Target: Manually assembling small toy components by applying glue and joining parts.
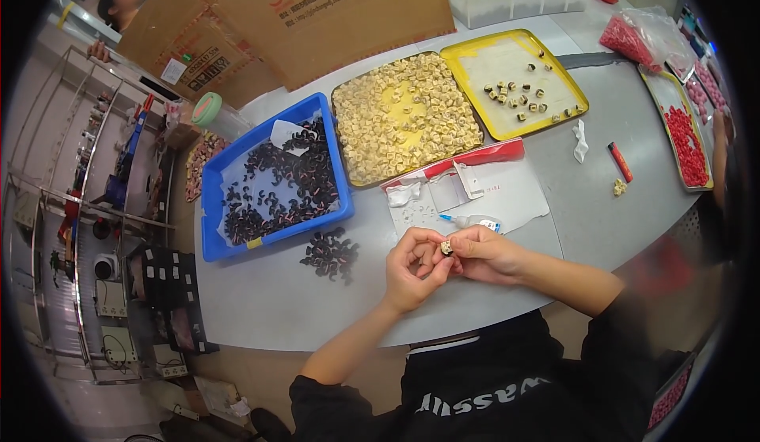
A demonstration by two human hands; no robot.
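Note:
Over the near edge of the grey table, my left hand (406, 274) and my right hand (489, 257) meet, both closed in a pinch. Between their fingertips is a small cream block with a black part (446, 248). Just beyond them lies a glue bottle (480, 222) with a blue tip, on a white sheet (518, 201). To the left, a pile of small black curved pieces (330, 255) rests beside a blue bin (209, 219) of similar pieces. Cream blocks (404, 85) fill a tray farther back. Beside it, a yellow tray (576, 93) carries several cream-and-black blocks (516, 100).
A large cardboard box (348, 26) and a white tub (518, 6) of dark pieces stand at the back. On the right are a crumpled tissue (580, 142), a red tube (621, 161) and a tray of red pieces (682, 145). A green-lidded jar (208, 111) stands behind the bin.

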